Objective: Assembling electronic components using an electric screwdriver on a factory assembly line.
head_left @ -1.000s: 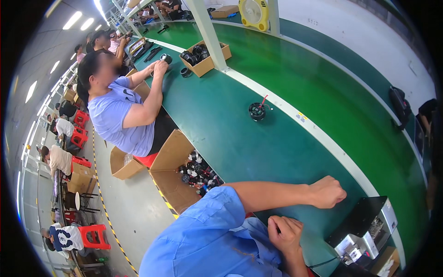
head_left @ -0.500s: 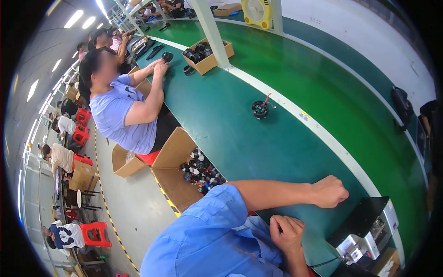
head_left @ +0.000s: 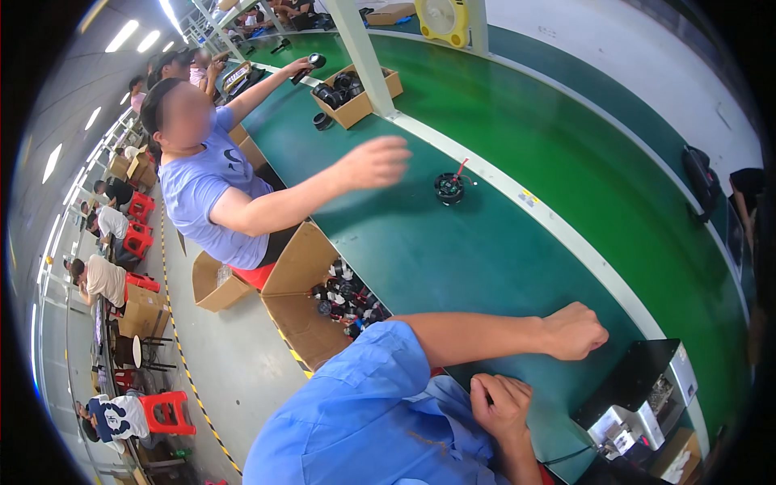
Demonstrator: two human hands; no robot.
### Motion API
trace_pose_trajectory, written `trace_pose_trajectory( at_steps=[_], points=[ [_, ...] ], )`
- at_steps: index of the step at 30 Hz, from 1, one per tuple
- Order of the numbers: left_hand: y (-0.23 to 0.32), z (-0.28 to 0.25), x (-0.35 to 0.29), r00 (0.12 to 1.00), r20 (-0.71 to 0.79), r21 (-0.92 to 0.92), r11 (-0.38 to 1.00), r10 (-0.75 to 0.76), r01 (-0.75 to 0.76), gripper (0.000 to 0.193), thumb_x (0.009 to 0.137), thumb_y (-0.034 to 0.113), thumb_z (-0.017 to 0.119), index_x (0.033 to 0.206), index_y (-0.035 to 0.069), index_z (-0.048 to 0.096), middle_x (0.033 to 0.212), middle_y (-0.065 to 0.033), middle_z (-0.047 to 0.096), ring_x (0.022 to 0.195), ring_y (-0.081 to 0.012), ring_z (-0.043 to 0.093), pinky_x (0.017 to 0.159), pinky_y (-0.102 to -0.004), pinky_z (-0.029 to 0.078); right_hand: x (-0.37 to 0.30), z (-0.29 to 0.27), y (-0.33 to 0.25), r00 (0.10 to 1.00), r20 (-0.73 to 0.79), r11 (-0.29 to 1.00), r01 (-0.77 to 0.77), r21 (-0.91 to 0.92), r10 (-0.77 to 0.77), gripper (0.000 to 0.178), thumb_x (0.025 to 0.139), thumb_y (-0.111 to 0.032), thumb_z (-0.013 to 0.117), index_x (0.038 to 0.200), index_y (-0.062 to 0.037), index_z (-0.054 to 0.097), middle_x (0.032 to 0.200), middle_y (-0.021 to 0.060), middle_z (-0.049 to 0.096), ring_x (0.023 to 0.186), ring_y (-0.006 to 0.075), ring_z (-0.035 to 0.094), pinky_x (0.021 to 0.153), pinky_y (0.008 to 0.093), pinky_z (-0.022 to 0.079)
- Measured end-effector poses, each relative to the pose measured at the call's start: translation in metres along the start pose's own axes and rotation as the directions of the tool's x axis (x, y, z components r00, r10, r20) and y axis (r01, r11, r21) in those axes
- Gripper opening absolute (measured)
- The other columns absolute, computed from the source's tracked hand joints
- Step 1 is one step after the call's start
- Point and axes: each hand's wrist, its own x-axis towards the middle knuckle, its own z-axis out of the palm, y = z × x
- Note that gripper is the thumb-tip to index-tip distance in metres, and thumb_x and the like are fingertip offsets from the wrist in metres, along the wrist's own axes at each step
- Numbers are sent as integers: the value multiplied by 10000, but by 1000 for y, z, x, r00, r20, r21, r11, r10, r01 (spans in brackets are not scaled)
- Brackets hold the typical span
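My left hand [head_left: 574, 331] rests as a loose fist on the green tabletop, near its pale edge strip. Closer to my body, my right hand [head_left: 503, 404] has its fingers curled in above the table's near edge. Neither fist shows anything in it. To the right of both stands a black and silver metal device [head_left: 626, 396], apart from my hands. Farther up the table sits a round black part with a red wire [head_left: 449, 187]. A co-worker's hand [head_left: 376, 163] reaches toward it, while that person's other hand holds a dark part with a round end [head_left: 315, 61].
An open carton [head_left: 299, 299] of small motor-like parts stands beside the table at my left. Beyond are a box of black parts [head_left: 352, 111], a black ring [head_left: 322, 121] and a white post [head_left: 361, 48]. A green belt-like surface [head_left: 582, 170] runs behind the edge strip.
The co-worker has parted their hands: one lifts the dark part farther away, the other swings out over the table toward the round part. My hands keep their place; the view shifts slightly.
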Motion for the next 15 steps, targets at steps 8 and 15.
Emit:
trace_pose_trajectory(
  at_steps=[8,15],
  points=[
    [1,-8,-2,998,61,36,999,-19,17,34,651,70,589,618,70,584,587,-153,590,597,-373,598,538,-471,456,-1,3,1,1000,-8,1000,-18,2,18,48,753,-29,692,759,-42,645,600,75,607,496,243,605,489,330,482],
    [0,-9,-2,999,2,0,999,32,-32,69,636,46,570,597,50,512,562,-150,545,563,-375,554,492,-461,402,0,5,1,1000,-5,999,-15,45,16,46,753,-29,690,756,-41,646,593,77,599,491,239,600,482,330,476]
  ],
)
